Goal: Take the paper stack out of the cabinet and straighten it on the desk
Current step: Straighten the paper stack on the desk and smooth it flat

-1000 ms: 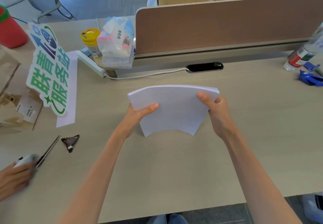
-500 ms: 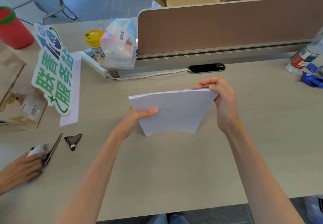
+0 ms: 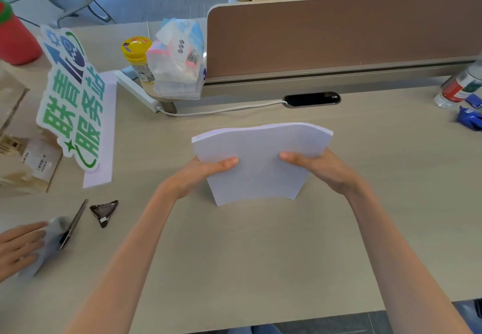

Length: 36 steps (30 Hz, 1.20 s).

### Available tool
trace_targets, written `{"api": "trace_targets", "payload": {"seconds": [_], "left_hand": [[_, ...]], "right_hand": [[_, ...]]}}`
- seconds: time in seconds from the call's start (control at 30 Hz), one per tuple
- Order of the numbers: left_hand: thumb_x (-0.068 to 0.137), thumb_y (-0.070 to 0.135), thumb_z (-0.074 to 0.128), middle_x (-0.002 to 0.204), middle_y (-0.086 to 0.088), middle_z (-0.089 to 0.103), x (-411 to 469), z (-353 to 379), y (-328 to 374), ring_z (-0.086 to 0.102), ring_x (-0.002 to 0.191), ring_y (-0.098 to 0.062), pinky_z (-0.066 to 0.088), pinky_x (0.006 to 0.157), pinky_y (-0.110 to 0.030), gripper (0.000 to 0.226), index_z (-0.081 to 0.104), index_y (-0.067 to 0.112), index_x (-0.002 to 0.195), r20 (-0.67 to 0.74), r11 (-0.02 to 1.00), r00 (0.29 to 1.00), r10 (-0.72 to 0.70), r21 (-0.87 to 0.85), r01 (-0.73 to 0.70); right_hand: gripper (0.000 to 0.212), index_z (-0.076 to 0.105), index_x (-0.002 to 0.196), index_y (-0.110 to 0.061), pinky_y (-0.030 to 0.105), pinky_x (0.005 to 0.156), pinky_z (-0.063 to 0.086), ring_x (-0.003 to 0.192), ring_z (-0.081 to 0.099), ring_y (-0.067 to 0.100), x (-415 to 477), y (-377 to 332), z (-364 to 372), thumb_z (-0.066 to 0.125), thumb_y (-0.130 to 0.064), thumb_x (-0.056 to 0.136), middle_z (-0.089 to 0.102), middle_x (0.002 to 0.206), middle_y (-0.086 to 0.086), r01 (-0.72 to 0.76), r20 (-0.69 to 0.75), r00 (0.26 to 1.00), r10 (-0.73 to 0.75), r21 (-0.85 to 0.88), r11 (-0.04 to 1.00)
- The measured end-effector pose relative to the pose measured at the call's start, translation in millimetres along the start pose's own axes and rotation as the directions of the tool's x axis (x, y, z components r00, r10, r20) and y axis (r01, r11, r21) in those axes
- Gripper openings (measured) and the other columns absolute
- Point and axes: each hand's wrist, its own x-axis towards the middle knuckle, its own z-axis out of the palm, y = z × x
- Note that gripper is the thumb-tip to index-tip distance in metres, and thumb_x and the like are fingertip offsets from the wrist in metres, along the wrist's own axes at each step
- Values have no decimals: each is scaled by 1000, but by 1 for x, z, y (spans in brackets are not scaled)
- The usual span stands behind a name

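Note:
A white paper stack stands on edge on the beige desk, its lower edge touching the surface and its top bowed. My left hand grips its left side, thumb across the front. My right hand grips the right side, thumb likewise on the front. The fingers of both hands are hidden behind the sheets. No cabinet is in view.
A brown divider panel runs along the back with a white cable below it. A green sign, tissue pack and yellow-lidded jar stand at the left. Another person's hand and scissors lie at the lower left.
My right hand has come down from the stack's top edge to grip its right side. The stack stays upright on the desk. The other person's hand keeps shifting at the lower left.

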Motion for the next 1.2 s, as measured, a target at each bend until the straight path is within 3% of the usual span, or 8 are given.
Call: {"api": "trace_targets", "payload": {"seconds": [0.27,0.4,0.5,0.57,0.73,0.87,1.03,1.2], "left_hand": [[49,65,80,114,13,73,21,-40,9,66,112,-9,39,111,-40,57,76,34,96,63,980,978,-198,36,196],[70,46,74,118,6,73,45,-60,-6,67,112,-11,43,107,-35,49,70,21,112,84,964,963,-255,-52,260],[89,24,63,114,3,74,61,-67,-27,71,102,-9,57,86,-23,34,64,12,121,59,938,949,-311,-145,316],[89,20,65,116,-2,73,70,-70,-44,72,101,-12,59,78,-23,34,65,9,121,15,923,941,-338,-188,335],[80,18,75,120,-8,71,96,-81,-77,68,109,-24,51,99,-41,41,67,7,118,-206,910,909,-363,-289,298],[90,23,63,95,5,70,112,-87,-90,66,87,-14,52,76,-30,20,64,14,107,-380,919,852,-360,-300,254],[93,26,53,65,0,35,130,-96,-98,34,60,-14,28,54,-19,32,38,18,66,-545,979,821,-171,-1,204],[91,15,58,62,1,40,140,-103,-101,35,59,-16,29,53,-22,24,47,9,71,-631,961,775,-25,199,193]], "right_hand": [[30,64,112,-25,28,83,58,103,71,13,46,-9,12,70,-15,84,73,114,-2,-51,44,998,50,29,998],[38,64,120,-15,39,91,55,108,69,23,80,10,23,73,-17,83,71,120,5,-154,66,986,150,62,986],[38,67,118,-10,39,93,55,108,70,23,102,36,34,75,-17,81,73,117,5,-259,79,964,253,76,963],[42,68,114,-5,42,95,55,106,70,27,115,55,41,78,-21,77,73,116,10,-328,45,945,325,64,943],[35,67,112,6,31,72,60,82,71,25,144,88,60,73,-10,81,72,108,16,-396,-90,905,415,173,902],[22,66,95,9,32,67,48,79,60,22,167,104,66,66,-10,84,66,88,11,-389,-292,875,385,48,920],[38,31,59,-15,31,52,22,63,30,21,185,104,69,54,-9,89,33,59,0,-377,-431,870,241,-263,888],[14,62,78,2,28,55,34,66,46,22,195,110,71,61,-10,86,56,71,7,-382,-508,845,168,-353,854]]}}
